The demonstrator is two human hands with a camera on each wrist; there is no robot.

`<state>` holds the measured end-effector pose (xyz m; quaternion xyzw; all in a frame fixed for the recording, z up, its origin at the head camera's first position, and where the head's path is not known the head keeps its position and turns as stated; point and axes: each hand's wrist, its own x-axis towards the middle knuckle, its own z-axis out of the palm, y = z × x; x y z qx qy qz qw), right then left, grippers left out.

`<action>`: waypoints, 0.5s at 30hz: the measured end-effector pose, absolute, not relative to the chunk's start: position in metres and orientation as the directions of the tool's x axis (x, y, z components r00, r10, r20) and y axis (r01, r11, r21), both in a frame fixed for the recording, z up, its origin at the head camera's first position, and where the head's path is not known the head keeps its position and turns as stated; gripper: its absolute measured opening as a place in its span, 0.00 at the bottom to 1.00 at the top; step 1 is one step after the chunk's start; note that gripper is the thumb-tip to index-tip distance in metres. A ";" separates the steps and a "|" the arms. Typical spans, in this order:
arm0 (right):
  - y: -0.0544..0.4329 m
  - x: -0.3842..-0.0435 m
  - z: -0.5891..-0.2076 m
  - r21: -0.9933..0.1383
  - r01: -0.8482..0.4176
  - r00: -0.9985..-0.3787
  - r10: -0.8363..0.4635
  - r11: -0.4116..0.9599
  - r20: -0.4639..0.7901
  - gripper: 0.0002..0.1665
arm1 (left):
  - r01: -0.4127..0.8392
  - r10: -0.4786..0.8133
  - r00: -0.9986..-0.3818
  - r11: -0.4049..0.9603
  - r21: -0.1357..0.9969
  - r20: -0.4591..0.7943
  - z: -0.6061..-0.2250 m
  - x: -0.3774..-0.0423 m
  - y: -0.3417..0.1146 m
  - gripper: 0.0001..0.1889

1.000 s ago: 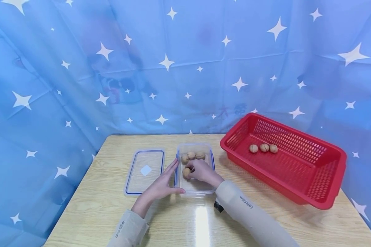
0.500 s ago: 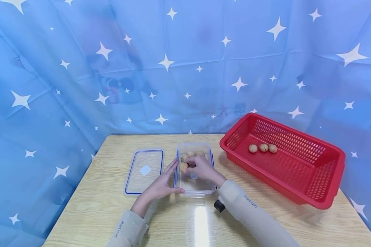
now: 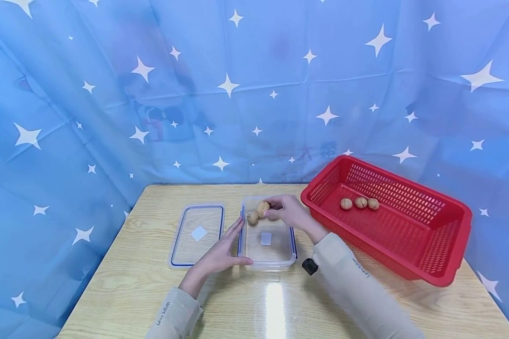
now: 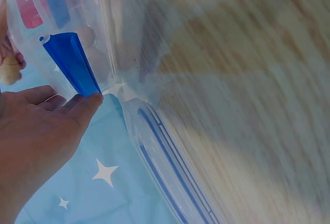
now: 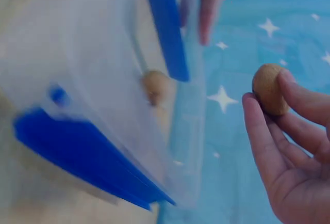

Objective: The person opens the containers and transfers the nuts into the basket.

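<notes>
My right hand [image 3: 291,212] pinches a walnut [image 3: 263,208] between thumb and fingertips, over the far part of a clear plastic box [image 3: 254,256]. In the right wrist view that walnut [image 5: 270,90] is held above the rim. Another walnut [image 3: 252,217] lies in the box near its left wall; others there are partly hidden by my right hand. My left hand [image 3: 220,254] rests against the box's left side, thumb spread toward the near corner. In the left wrist view its extended fingers touch the blue latch [image 4: 73,61].
The box's clear lid [image 3: 198,249], with a blue seal, lies on the table [image 3: 123,282] at the left. A red perforated basket [image 3: 390,245] stands at the right with several walnuts, including one walnut [image 3: 345,204]. A starry blue curtain [image 3: 254,94] hangs behind.
My right hand has lifted a walnut from inside the box and moved it away from me, up toward the far end. The left hand has stayed in place.
</notes>
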<state>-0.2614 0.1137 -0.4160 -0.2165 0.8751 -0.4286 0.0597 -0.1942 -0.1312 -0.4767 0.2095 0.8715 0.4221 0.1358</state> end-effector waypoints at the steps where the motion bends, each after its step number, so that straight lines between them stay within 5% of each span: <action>1: 0.116 -0.263 -0.413 -0.782 -0.319 -0.903 -0.423 0.535 0.079 0.23 | 0.250 0.478 -0.876 0.555 0.794 -0.059 -0.477 -0.194 -0.132 0.58; 15: 0.172 -0.283 -0.371 -0.766 -0.288 -0.937 -0.334 0.574 0.102 0.26 | 0.259 0.484 -0.874 0.549 0.795 -0.049 -0.480 -0.196 -0.133 0.58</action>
